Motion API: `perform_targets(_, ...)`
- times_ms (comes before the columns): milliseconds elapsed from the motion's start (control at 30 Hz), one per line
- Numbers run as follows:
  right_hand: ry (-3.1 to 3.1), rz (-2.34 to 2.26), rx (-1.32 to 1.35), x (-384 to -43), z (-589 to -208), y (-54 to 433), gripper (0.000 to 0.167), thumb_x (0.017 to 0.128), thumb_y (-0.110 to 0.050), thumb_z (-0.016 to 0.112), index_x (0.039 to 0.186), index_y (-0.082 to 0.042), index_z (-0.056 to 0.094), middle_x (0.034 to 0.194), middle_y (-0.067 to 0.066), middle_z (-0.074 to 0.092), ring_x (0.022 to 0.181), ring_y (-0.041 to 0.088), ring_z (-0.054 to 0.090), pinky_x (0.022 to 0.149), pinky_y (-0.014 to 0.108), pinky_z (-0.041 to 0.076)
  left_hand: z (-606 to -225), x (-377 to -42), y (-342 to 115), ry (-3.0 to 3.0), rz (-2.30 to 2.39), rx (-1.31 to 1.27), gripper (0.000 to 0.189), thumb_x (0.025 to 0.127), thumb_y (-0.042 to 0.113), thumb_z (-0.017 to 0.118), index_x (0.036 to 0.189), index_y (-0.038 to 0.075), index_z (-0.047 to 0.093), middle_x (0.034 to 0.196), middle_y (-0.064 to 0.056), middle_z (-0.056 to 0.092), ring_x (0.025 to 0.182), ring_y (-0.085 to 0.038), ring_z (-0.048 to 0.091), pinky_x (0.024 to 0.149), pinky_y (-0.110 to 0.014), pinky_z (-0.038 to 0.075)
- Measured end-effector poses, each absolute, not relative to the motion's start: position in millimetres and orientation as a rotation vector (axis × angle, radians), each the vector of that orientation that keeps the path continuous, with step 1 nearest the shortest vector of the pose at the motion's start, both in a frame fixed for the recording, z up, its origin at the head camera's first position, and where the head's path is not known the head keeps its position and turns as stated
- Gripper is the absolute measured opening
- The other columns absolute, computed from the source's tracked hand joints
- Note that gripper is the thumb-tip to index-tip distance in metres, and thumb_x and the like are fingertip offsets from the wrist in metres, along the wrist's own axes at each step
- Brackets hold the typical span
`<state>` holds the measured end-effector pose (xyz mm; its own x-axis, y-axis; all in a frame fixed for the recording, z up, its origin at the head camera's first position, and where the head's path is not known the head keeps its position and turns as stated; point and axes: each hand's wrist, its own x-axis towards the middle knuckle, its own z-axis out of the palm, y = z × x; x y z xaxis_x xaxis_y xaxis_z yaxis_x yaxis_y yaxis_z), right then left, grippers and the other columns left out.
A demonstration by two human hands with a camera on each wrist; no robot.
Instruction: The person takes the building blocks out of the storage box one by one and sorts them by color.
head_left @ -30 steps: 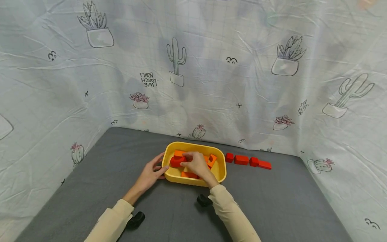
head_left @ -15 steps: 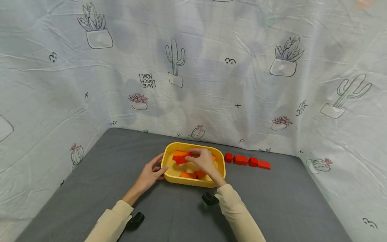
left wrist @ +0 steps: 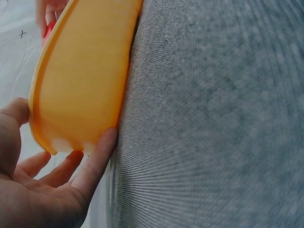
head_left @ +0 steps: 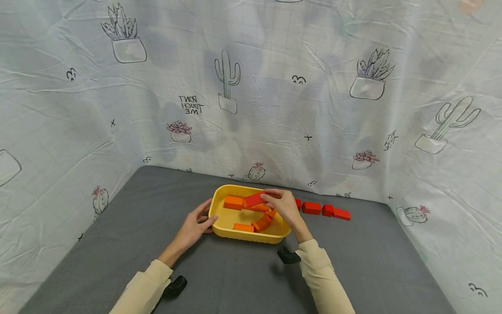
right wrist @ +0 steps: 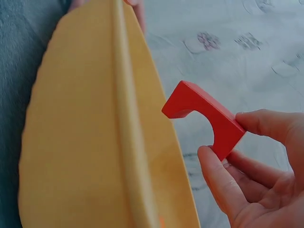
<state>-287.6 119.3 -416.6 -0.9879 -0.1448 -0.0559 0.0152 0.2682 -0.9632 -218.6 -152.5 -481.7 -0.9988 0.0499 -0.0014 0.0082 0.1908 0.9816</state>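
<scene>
In the head view a yellow plastic bin (head_left: 251, 236) stands on the grey cloth with several orange blocks inside. My left hand (head_left: 195, 222) holds its left end, thumb at the rim and fingers against the outer wall; the left wrist view shows these fingers (left wrist: 95, 166) touching the bin (left wrist: 85, 80). Between thumb and fingers, my right hand (head_left: 284, 207) pinches a red arch block (head_left: 255, 199) over the bin's back right part. The right wrist view shows the arch block (right wrist: 209, 111) with its half-round cutout, raised above the rim.
A row of red blocks (head_left: 311, 208) lies on the cloth right of the bin, partly behind my right hand. Inside the bin are an orange rectangular block (head_left: 233, 202) and a curved orange one (head_left: 262, 223). A white printed curtain (head_left: 266, 109) hangs behind.
My right hand has lifted the red arch block from the bin's left part and carried it right and up. The left hand has stayed at the bin's left end.
</scene>
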Motion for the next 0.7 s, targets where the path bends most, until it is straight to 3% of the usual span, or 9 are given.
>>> perform_targets(200, 2.309, -1.882, -0.073, -290, -410, 145, 0.039, 0.092, -0.022, 0.072, 0.122, 0.001, 0.066, 0.113, 0.015, 0.069, 0.103, 0.038, 0.066, 0.096, 0.044, 0.052, -481, -218, -152, 2.413, 1.968, 0.064, 0.065, 0.097, 0.011, 0.063, 0.154, 0.011, 0.032, 0.147, -0.023, 0.041, 0.112, -0.034, 0.06, 0.077, -0.035, 0.06)
perform_targets(700, 2.271, -2.008, 0.091, -295, -416, 200, 0.052, 0.094, -0.025, 0.068, 0.133, 0.007, 0.056, 0.126, 0.022, 0.061, 0.089, 0.014, 0.072, 0.1, 0.047, 0.047, -479, -217, -150, 2.418, 1.956, 0.033, 0.065, 0.097, 0.012, 0.063, 0.154, 0.012, 0.033, 0.148, -0.023, 0.04, 0.114, -0.035, 0.058, 0.078, -0.036, 0.06)
